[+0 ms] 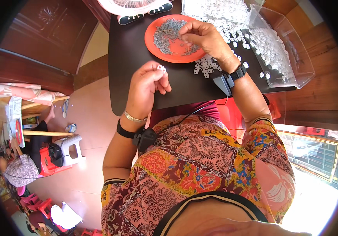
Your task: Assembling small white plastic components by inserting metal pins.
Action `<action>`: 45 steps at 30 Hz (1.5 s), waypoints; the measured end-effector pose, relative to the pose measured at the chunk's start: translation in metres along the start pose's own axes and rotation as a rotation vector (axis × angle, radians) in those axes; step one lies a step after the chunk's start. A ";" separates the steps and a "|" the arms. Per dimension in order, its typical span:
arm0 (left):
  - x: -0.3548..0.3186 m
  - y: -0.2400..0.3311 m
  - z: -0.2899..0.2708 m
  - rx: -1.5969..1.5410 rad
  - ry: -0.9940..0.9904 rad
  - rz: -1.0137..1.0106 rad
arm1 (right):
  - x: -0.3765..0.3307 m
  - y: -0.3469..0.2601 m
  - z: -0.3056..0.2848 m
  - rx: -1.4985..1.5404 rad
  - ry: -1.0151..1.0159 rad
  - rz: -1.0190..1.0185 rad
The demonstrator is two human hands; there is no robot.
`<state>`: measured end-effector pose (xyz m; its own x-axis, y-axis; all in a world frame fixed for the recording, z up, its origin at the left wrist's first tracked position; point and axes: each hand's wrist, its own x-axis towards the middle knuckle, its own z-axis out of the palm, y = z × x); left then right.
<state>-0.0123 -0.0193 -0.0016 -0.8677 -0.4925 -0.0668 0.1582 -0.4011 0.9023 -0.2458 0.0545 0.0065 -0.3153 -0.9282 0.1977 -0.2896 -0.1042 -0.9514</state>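
My left hand [147, 84] is raised over the near edge of the dark table, with a small white plastic piece with holes [161, 68] pinched between thumb and forefinger; the other fingers curl loosely. A round orange-red plate [150, 44] lies ahead of it, holding a heap of small grey metal pins, perhaps nails or screws [163, 38]. Over the right side of that plate reaches my right hand [208, 37], thumb and forefinger closed together among the pins. Whatever is between those fingertips is too small to make out.
White plastic pieces [206, 66] lie loose right of the plate. A clear bin [302, 76] of them stands on its side at the right, more at the back. A white fan-like object [137, 10] stands behind. At far left, a person [21, 169] sits by red stools.
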 end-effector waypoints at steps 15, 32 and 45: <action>0.083 0.102 0.070 0.129 -0.159 0.453 | 0.016 -0.118 -0.032 0.084 0.190 -0.459; 0.110 0.092 0.067 0.247 -0.136 0.508 | 0.039 -0.112 -0.031 0.286 0.089 -0.412; 0.108 0.095 0.065 0.272 -0.103 0.512 | 0.036 -0.112 -0.029 0.230 0.111 -0.410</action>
<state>-0.1220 -0.0600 0.1047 -0.7561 -0.4882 0.4359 0.4547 0.0872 0.8864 -0.2507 0.0428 0.1268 -0.3155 -0.7513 0.5797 -0.2065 -0.5419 -0.8147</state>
